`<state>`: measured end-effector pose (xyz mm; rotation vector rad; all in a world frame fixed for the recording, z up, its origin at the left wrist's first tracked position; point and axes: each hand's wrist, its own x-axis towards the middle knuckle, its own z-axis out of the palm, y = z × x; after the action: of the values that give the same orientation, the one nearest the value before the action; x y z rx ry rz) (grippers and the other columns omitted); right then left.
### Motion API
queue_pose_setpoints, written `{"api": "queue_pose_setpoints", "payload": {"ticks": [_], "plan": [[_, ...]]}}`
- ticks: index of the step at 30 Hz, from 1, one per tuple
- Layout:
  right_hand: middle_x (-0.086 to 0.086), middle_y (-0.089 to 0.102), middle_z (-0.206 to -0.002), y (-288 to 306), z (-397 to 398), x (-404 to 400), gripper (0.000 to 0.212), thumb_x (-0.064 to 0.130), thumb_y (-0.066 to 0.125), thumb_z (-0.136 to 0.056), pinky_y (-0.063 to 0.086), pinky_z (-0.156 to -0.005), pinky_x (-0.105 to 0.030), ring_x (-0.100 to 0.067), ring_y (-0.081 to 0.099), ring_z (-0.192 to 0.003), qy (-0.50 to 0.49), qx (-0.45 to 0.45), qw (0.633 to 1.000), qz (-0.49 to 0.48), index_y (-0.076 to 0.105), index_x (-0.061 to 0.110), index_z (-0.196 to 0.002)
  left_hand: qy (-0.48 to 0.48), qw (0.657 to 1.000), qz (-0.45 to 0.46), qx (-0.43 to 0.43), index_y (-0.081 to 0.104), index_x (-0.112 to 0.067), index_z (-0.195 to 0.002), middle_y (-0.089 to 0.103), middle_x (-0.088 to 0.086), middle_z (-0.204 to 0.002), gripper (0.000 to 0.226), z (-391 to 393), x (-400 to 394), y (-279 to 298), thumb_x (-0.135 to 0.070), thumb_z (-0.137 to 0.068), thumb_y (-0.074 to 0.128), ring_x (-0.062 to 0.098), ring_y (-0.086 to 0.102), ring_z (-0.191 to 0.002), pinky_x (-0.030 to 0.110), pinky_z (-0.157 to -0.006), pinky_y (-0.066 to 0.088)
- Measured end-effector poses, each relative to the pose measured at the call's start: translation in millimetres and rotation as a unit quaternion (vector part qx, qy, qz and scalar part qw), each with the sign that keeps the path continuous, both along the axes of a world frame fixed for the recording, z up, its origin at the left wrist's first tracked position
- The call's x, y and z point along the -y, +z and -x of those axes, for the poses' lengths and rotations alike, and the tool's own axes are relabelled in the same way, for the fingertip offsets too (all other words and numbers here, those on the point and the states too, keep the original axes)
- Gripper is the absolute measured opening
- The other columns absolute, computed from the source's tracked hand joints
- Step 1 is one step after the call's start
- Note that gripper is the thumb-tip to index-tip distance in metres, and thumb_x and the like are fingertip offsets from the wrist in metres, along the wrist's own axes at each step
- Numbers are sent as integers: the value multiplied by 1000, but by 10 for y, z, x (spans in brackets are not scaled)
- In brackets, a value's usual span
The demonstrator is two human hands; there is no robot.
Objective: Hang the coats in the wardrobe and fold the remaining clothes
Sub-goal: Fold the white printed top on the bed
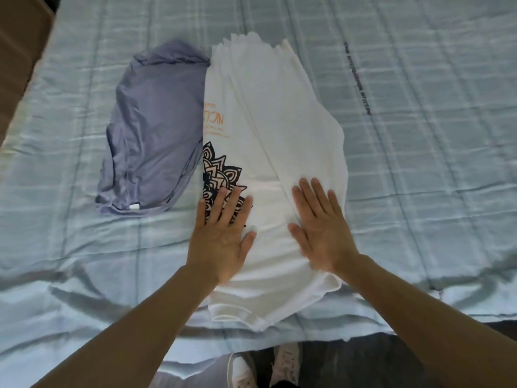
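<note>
A white T-shirt (268, 130) with a black mandala print and orange lettering lies lengthwise on the bed, its sides folded inward into a long strip. My left hand (222, 233) presses flat on its near part, fingers straight, partly over the black print. My right hand (319, 225) lies flat on the folded right side of the shirt, fingers spread. A folded blue-grey garment (154, 130) rests just left of the white shirt, touching its edge.
The light blue quilted bedspread (419, 163) covers the whole bed, with a line of dark text at the right. A brown piece of furniture (16, 51) stands at the far left. Below the bed's near edge, shoes (251, 371) on a dark floor.
</note>
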<state>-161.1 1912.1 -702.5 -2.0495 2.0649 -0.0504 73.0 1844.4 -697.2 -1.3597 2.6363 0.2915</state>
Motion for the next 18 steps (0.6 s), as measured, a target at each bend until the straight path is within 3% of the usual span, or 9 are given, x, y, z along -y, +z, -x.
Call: {"api": "queue_pose_setpoints", "payload": {"ticks": [3, 6, 8, 10, 13, 18], "plan": [[-8, 0, -166, 49, 2, -417, 72, 53, 23, -102, 11, -124, -50, -22, -6, -154, 40, 18, 999, -12, 10, 10, -158, -93, 994, 18, -59, 37, -22, -151, 27, 4, -162, 55, -261, -175, 135, -42, -100, 34, 29, 20, -150, 53, -119, 23], [-11, 4, -166, 92, 62, -773, 76, 57, 31, -101, 17, -123, -49, -24, 0, -154, 92, 21, 996, -6, 15, 9, -157, -195, 963, 30, -182, 65, -14, -125, 58, 4, -140, 34, -571, -388, 190, -23, -97, 50, 25, 51, -131, 41, -110, 41], [-11, 5, -166, 136, 124, -879, 83, 63, 39, -98, 20, -123, -49, -25, 3, -154, 118, 37, 992, -13, 17, 9, -157, -214, 952, 21, -217, 68, -12, -120, 62, 3, -134, 30, -723, -486, 209, -22, -95, 57, 23, 54, -127, 35, -110, 41], [-9, 3, -167, 190, 184, -922, 93, 70, 46, -91, 19, -123, -49, -24, 1, -154, 147, 45, 988, -33, 15, 13, -158, -219, 950, -9, -224, 68, -13, -121, 60, 2, -136, 38, -807, -550, 230, -35, -91, 65, 22, 52, -130, 35, -110, 41], [-6, 2, -167, 249, 195, -950, 92, 68, 55, -88, 17, -123, -46, -23, 0, -154, 157, 38, 986, -48, 17, 21, -158, -244, 953, -27, -177, 67, -18, -122, 56, 0, -141, 50, -814, -594, 276, -49, -84, 68, 22, 50, -132, 37, -108, 43], [-9, 32, -159, 274, -14, -907, 81, 45, 75, -81, 34, -115, -54, -29, 26, -149, 60, 70, 996, 0, 41, 17, -150, -223, 961, -42, -155, 69, -18, -116, 61, 1, -135, 58, -715, -673, 295, -33, -62, 83, 22, 60, -120, 34, -98, 52]]}}
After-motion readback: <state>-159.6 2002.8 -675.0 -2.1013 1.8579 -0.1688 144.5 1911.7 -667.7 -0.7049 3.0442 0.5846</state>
